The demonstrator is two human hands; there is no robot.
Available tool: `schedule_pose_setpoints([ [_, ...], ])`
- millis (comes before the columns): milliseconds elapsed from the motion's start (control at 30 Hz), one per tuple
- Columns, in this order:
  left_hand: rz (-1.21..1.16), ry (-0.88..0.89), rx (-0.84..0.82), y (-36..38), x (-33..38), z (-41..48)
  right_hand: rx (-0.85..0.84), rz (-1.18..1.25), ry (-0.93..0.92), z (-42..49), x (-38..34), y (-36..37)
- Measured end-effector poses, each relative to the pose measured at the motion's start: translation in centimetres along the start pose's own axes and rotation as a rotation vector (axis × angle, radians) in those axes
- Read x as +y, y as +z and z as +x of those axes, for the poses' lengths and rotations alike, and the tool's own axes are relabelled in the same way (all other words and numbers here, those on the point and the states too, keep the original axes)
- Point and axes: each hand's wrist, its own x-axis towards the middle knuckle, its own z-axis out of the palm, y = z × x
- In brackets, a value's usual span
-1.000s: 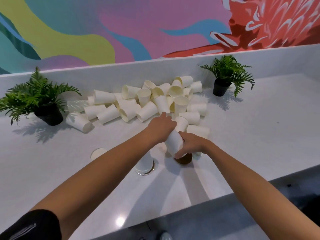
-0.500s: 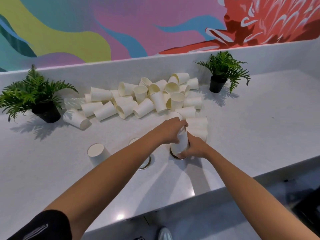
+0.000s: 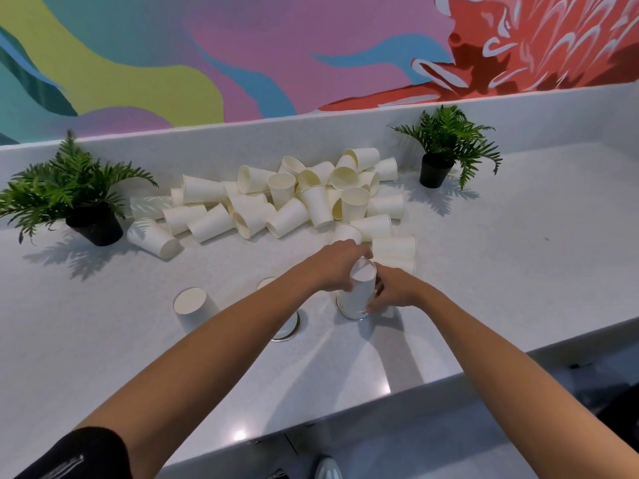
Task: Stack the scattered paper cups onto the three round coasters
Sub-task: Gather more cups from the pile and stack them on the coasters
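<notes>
An upside-down white paper cup [image 3: 358, 293] stands on the right coaster [image 3: 356, 317], whose rim shows under it. My left hand [image 3: 340, 262] grips the cup's top and my right hand [image 3: 394, 292] holds its lower side. Another inverted cup [image 3: 193, 311] stands at the left. Between them a third cup [image 3: 288, 326] sits on the middle coaster [image 3: 285, 337], mostly hidden by my left forearm. A pile of scattered paper cups [image 3: 297, 198] lies behind my hands.
Two small potted ferns stand on the white counter, one at the left [image 3: 74, 197] and one at the right [image 3: 444, 148]. The counter's front edge [image 3: 345, 413] runs below my arms. A low white ledge and painted wall rise behind the pile.
Both hands carried the cup from a tilted hold down onto the right coaster, where it now stands inverted. The dark coaster top is covered.
</notes>
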Motion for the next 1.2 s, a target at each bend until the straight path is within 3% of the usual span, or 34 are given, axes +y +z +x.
schedule_pose_setpoints([
  [133, -0.022, -0.017, -0.022, -0.9, -0.9, 0.3, -0.021, -0.155, 0.011, -0.3, -0.8, -3.0],
  [267, -0.014, -0.076, 0.012, -2.0, -2.7, 0.7, 0.167, -0.12, 0.022, -0.3, -1.0, -6.4],
  [333, -0.014, -0.118, 0.036, -2.5, -3.7, 1.0, 0.231, -0.243, 0.048, 0.1, -0.8, -7.2],
  [500, -0.013, -0.193, 0.066, -2.8, -5.2, 2.3, 0.07, -0.602, 0.173, 1.6, 0.1, -4.9],
  [600, -0.012, -0.223, 0.073, -2.6, -5.9, 2.9, 0.069, -0.699, 0.185, 2.7, 0.9, -3.2],
  [933, -0.106, -0.274, -0.009, -1.4, -6.4, 5.9, -0.011, -0.708, 0.232, 4.5, -1.9, -7.8],
  [1200, -0.015, -0.32, -0.051, -0.3, -5.8, 10.2, 0.109, -0.72, 0.237, 6.5, -4.3, -12.7],
])
